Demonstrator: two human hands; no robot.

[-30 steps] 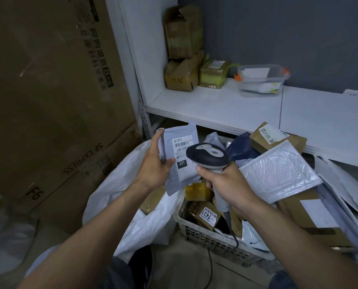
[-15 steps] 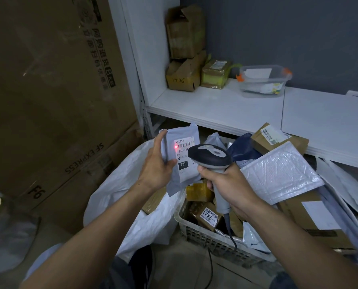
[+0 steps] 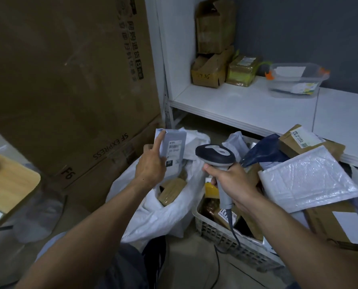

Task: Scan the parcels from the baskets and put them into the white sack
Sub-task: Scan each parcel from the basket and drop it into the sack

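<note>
**Desk:** What does your feed show at centre frame?

**Operator:** I see the left hand (image 3: 151, 163) gripping a grey mailer parcel (image 3: 174, 151) upright, with the label toward the camera. The index finger lies straight along the parcel's left edge. The parcel hangs just above the open mouth of the white sack (image 3: 153, 215), where brown parcels (image 3: 171, 190) lie inside.

**Desk:** And the other hand?

**Operator:** The right hand (image 3: 234, 184) is wrapped round the grip of a barcode scanner (image 3: 215, 153), right of the parcel and apart from it. The scanner's cable drops across a white plastic basket (image 3: 226, 236) at lower right. That basket is heaped with boxes and a white bubble mailer (image 3: 307, 180). A white shelf (image 3: 246, 105) crosses the upper right, and a large SF EXPRESS carton (image 3: 69, 80) fills the upper left.
</note>
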